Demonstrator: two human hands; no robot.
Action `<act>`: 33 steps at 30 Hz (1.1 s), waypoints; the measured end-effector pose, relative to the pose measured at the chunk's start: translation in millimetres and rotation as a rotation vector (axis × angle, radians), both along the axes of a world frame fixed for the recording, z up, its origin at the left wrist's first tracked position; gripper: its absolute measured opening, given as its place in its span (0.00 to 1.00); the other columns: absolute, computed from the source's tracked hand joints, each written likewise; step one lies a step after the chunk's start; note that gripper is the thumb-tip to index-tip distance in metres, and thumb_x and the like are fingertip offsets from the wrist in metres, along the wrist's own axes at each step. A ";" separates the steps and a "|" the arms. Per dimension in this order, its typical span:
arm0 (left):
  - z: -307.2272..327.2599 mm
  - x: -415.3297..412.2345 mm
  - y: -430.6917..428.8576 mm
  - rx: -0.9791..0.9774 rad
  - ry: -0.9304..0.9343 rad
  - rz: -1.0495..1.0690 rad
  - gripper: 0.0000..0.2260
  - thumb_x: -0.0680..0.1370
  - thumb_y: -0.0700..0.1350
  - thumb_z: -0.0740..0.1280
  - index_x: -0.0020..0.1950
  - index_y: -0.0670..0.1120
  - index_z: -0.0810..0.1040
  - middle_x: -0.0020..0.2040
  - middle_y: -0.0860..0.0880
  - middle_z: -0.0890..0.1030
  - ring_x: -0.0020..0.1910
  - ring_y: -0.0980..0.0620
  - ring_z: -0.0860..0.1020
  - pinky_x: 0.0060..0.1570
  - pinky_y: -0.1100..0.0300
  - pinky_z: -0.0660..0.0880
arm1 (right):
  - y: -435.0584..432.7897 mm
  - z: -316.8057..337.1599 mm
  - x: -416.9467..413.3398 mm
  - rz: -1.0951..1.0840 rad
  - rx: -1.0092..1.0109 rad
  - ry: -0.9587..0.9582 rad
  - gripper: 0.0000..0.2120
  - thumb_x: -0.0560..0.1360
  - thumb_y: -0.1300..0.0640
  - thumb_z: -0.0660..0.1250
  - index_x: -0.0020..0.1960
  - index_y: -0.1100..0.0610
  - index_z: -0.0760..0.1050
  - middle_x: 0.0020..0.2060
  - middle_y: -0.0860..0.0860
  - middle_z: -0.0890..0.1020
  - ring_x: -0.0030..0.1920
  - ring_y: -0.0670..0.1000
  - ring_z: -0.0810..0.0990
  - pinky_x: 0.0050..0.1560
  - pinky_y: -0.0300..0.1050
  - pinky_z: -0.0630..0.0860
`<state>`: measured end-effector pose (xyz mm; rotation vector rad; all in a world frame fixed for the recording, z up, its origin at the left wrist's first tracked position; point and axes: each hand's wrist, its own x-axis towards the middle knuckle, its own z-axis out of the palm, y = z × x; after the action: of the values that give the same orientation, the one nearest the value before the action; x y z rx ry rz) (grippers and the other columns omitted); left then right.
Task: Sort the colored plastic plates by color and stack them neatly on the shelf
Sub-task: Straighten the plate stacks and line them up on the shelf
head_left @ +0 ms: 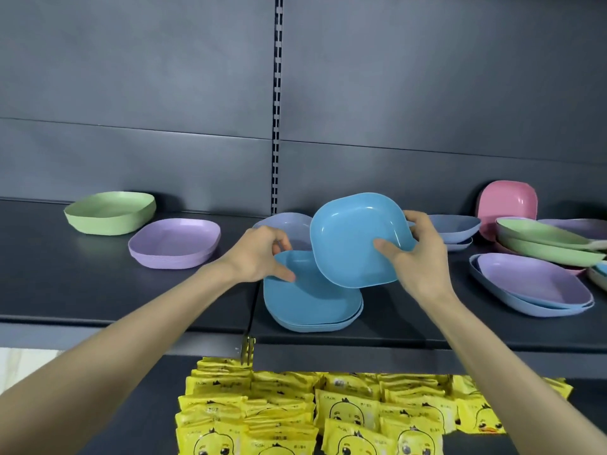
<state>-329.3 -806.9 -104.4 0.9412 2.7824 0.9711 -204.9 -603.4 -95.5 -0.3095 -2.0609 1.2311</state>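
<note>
The right hand (423,257) grips a blue plate (348,238) by its near right rim, thumb inside the dish and fingers behind. It holds the plate tilted just above the blue stack (312,300). The left hand (259,254) pinches that stack's far left rim on the shelf (98,290). The plate looks light, stiff and smooth, probably slippery, so a rim pinch suits it. Beyond the left hand sit a purple stack (174,241) and a green stack (110,211).

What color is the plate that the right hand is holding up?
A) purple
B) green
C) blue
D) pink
C: the right hand grips a tilted blue plate by its edge, just above the blue stack on the shelf.
</note>
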 end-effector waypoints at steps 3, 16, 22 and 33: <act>-7.2 1.7 0.6 -0.030 0.056 -0.031 0.23 0.63 0.47 0.79 0.55 0.46 0.76 0.44 0.51 0.73 0.39 0.55 0.72 0.34 0.72 0.67 | -3.3 0.1 -5.3 -0.002 -0.014 -0.005 0.18 0.71 0.60 0.71 0.55 0.47 0.68 0.43 0.39 0.74 0.42 0.39 0.75 0.36 0.33 0.70; -1.5 44.6 -13.1 0.477 -0.103 0.012 0.18 0.71 0.46 0.74 0.51 0.58 0.67 0.39 0.50 0.83 0.36 0.56 0.80 0.41 0.60 0.76 | -29.6 -10.4 -7.4 0.073 0.020 -0.228 0.22 0.70 0.54 0.73 0.60 0.45 0.68 0.49 0.47 0.78 0.50 0.50 0.78 0.49 0.48 0.77; -3.4 40.9 -22.0 0.264 -0.007 0.025 0.18 0.69 0.42 0.74 0.52 0.50 0.68 0.30 0.52 0.78 0.25 0.59 0.73 0.32 0.62 0.73 | -31.5 -17.5 -6.1 0.111 0.194 -0.416 0.23 0.67 0.49 0.75 0.57 0.48 0.69 0.47 0.46 0.78 0.49 0.49 0.77 0.47 0.48 0.77; -17.9 28.0 -22.6 0.095 -0.045 0.056 0.24 0.62 0.47 0.79 0.55 0.51 0.75 0.49 0.51 0.73 0.41 0.53 0.74 0.44 0.59 0.74 | -31.7 -25.0 -14.1 0.170 0.314 -0.534 0.37 0.65 0.51 0.77 0.70 0.47 0.63 0.58 0.46 0.68 0.57 0.49 0.72 0.57 0.44 0.71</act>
<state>-301.3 -829.5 -122.3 0.8445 2.7610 1.1266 -219.0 -635.0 -120.4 -0.3460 -2.7480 0.9634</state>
